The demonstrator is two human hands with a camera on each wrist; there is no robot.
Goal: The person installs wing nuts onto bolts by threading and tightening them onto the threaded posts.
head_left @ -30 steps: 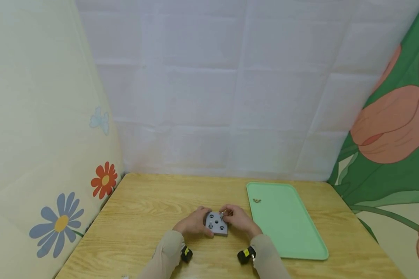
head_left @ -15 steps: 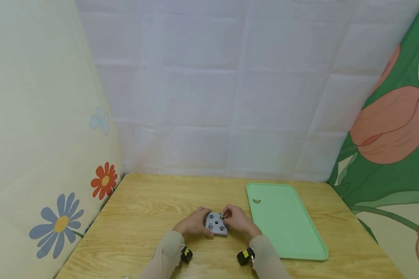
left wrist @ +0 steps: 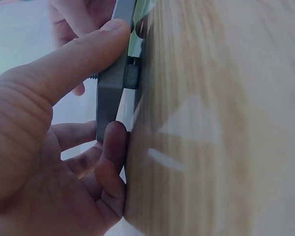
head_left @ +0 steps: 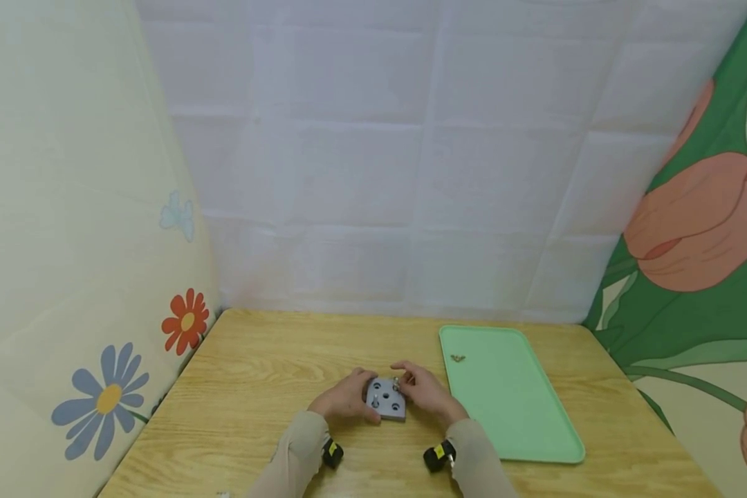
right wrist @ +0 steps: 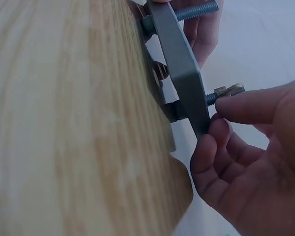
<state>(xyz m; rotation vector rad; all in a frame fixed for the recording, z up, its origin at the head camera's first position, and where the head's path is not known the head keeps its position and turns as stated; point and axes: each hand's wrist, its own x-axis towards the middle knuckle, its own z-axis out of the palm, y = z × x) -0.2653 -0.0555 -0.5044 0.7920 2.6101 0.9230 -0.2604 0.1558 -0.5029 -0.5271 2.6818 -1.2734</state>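
A grey metal plate [head_left: 385,408] with several holes is held slightly above the wooden table. My left hand [head_left: 347,398] grips its left side, the thumb [left wrist: 83,56] lying along the face. Two bolts pass up through the plate, their heads underneath; the threaded end of one bolt [right wrist: 199,10] stands bare. On the other bolt [right wrist: 211,100] sits a brass-coloured wing nut [right wrist: 230,90]. My right hand [head_left: 426,393] holds this wing nut, thumb against it, with the index finger raised in the head view. Its other fingers curl near the plate's edge in the right wrist view.
A green tray [head_left: 510,394] lies right of the hands, with another wing nut [head_left: 458,358] near its left rim. A small pale object [head_left: 223,494] shows at the table's front edge. White cloth [head_left: 348,173] hangs behind the table [head_left: 274,353].
The right hand's fingers have shifted about the wing nut, and its index finger has lifted and stretched away. The left hand and the plate stay where they were.
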